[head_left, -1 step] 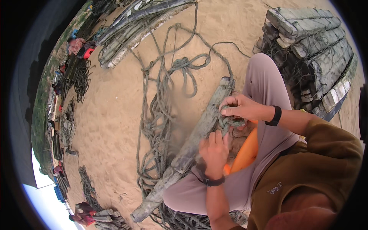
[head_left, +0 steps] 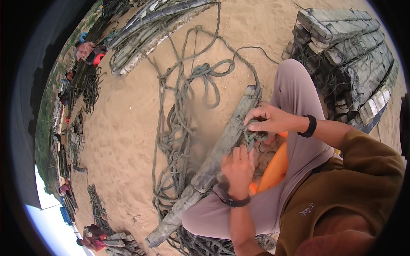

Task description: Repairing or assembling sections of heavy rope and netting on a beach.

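Note:
A short knotted length of grey-green rope point(head_left: 252, 137) lies between my hands, against the near side of a long weathered grey beam point(head_left: 228, 138). My right hand point(head_left: 273, 119) pinches the upper part of this rope between thumb and fingers. Just below, my left hand point(head_left: 238, 170) has its fingers bent at the rope's lower part; its fingertips are partly hidden. The beam slants across the sand in front of my folded legs, with a thin rope point(head_left: 256, 79) running to its far end. An orange smooth object point(head_left: 273, 170) rests between my legs.
Tangled rope point(head_left: 175, 121) spreads over the sand beyond the beam. A stack of grey blocks point(head_left: 361, 64) wrapped in cord stands at the right. More roped beams point(head_left: 158, 25) lie at the far left. Other people point(head_left: 87, 51) sit along the left edge. Dark rope point(head_left: 205, 243) is heaped beside my left knee.
My right hand has shifted very slightly, and the rope's end beside it sits a little differently. My left hand and the beam look unmoved.

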Demonstrator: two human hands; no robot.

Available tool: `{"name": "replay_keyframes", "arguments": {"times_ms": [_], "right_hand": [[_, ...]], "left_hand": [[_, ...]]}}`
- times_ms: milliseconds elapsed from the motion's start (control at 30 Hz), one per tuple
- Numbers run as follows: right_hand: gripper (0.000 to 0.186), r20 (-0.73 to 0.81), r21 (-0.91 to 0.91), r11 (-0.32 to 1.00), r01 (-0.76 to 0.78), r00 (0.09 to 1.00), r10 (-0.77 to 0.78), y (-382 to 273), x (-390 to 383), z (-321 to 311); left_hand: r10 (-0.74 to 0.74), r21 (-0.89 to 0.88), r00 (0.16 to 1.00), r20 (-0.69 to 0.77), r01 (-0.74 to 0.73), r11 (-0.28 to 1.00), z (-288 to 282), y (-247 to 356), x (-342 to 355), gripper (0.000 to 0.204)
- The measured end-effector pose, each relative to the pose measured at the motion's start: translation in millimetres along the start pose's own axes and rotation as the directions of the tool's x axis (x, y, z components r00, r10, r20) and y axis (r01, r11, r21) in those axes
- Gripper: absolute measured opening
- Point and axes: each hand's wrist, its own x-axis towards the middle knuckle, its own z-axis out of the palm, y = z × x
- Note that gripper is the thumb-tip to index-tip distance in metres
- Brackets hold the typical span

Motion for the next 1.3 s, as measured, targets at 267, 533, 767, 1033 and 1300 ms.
{"name": "replay_keyframes", "arguments": {"times_ms": [267, 533, 767, 1033, 1300], "right_hand": [[0.038, 0.426, -0.902, 0.007, 0.432, 0.891, -0.156, -38, -6, 14], [0.023, 0.575, -0.696, 0.006, 0.718, 0.563, -0.594, -8, 4, 5], [0.018, 0.259, -0.715, 0.339, 0.611, 0.682, -0.684, 5, 0, 22], [0.024, 0.249, -0.865, 0.345, 0.363, 0.909, -0.333, -14, -2, 18], [0.021, 0.678, -0.616, 0.017, 0.788, 0.541, -0.498, 4, 2, 16]], "left_hand": [[0.075, 0.186, 0.995, -0.068, -0.061, 0.981, -6, -5, 6, 0.031], [-0.119, 0.091, 0.981, -0.156, 0.134, 0.987, 0, -8, 4, 0.029], [-0.357, -0.317, 0.923, -0.145, 0.299, 0.9, 38, -43, 8, 0.022], [-0.296, -0.287, 0.944, -0.143, 0.247, 0.926, 14, -29, 18, 0.023], [-0.286, -0.178, 0.956, -0.07, 0.27, 0.946, 19, -36, 4, 0.032]]}}
